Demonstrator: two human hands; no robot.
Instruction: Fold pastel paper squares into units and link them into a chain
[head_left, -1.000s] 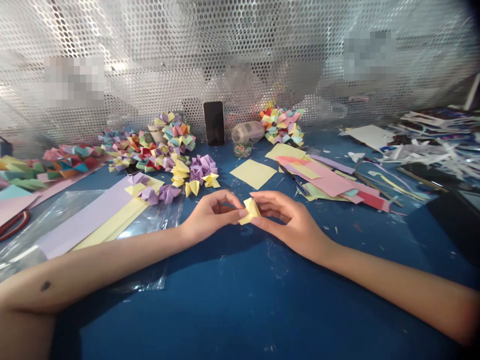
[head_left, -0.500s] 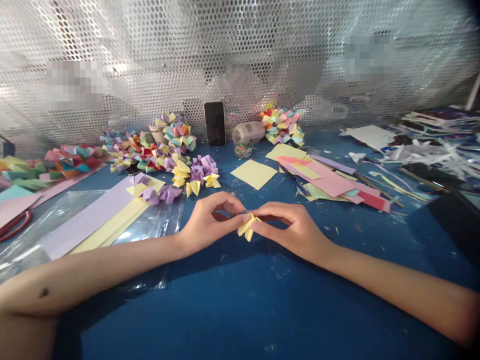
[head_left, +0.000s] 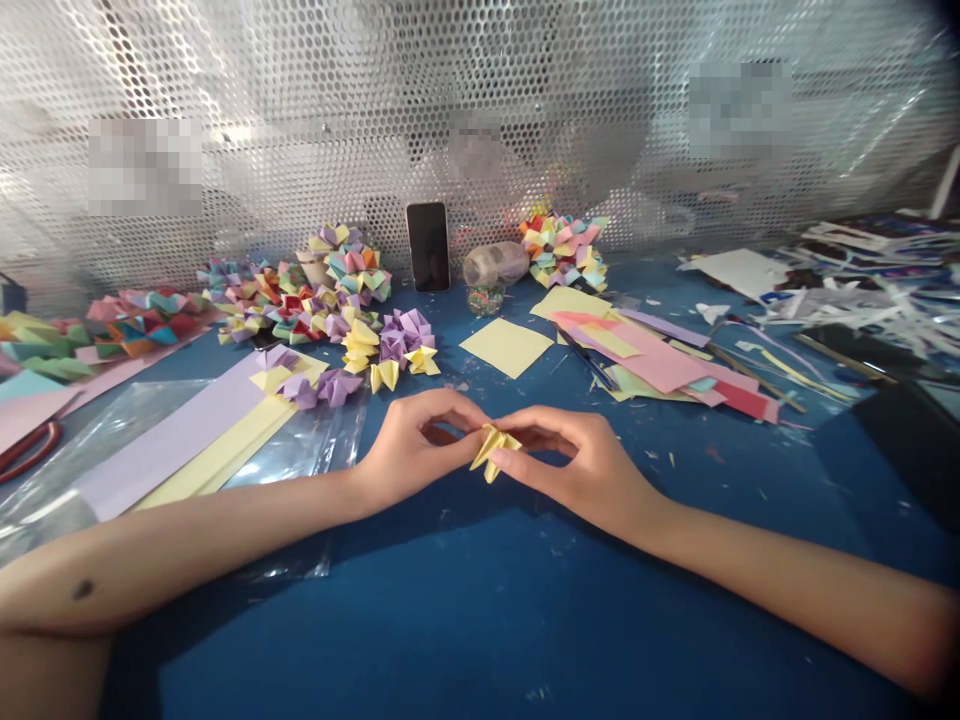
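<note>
A small folded yellow origami piece (head_left: 493, 455) with several pointed flaps is pinched between both hands above the blue table. My left hand (head_left: 426, 440) grips its left side with thumb and fingertips. From the right, my right hand (head_left: 574, 448) holds it, the thumb pressing on its front face. The fingertips behind the piece are partly hidden. Just beyond the hands lies a flat square of yellow paper (head_left: 507, 347). Folded yellow pieces (head_left: 385, 375) and purple pieces (head_left: 407, 335) rest beyond my left hand.
Purple and yellow paper strips (head_left: 176, 430) lie on a clear plastic bag at left, near red scissors handles (head_left: 30, 450). A phone (head_left: 428, 247) stands at the back beside a jar (head_left: 496, 264). Coloured paper sheets (head_left: 660, 360) and a pile of scraps (head_left: 885, 270) lie right.
The yellow origami piece has turned slightly between my fingers, and its flaps show more spread. My left thumb has shifted a little off its front. Both hands stay in nearly the same place.
</note>
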